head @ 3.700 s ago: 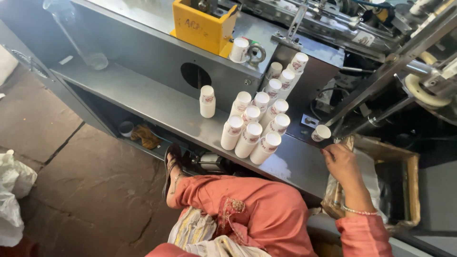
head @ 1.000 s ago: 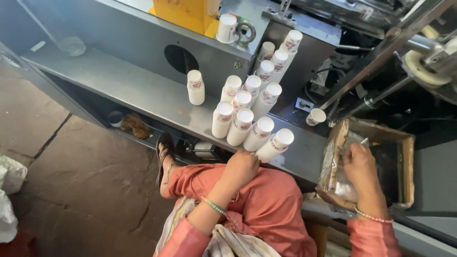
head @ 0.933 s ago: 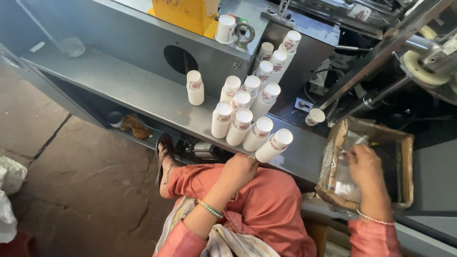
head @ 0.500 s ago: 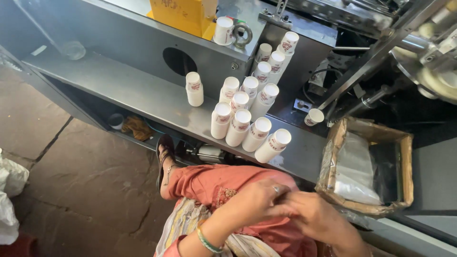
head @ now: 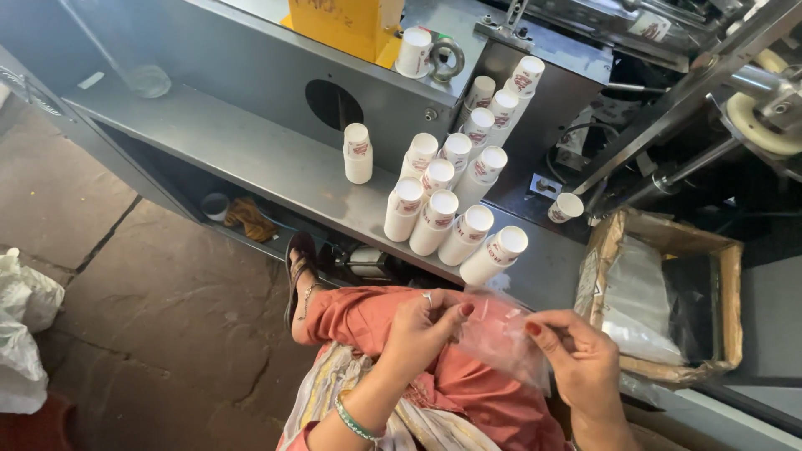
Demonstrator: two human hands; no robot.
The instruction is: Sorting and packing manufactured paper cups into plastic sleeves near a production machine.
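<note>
A clear plastic bag, apparently just taken from the cardboard box, was pinched between the left hand and right hand over the lap, below the shelved paper cup stacks.

Salmon-pink garment, striped cloth over lap, green bangle, silver ring, red-painted nails, sandal

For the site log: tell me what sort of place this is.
Most likely a small paper-cup workshop. Stacks of white paper cups stand on a grey metal machine shelf, a cardboard box of clear plastic bags sits beside it, and both hands hold a clear bag.
</note>
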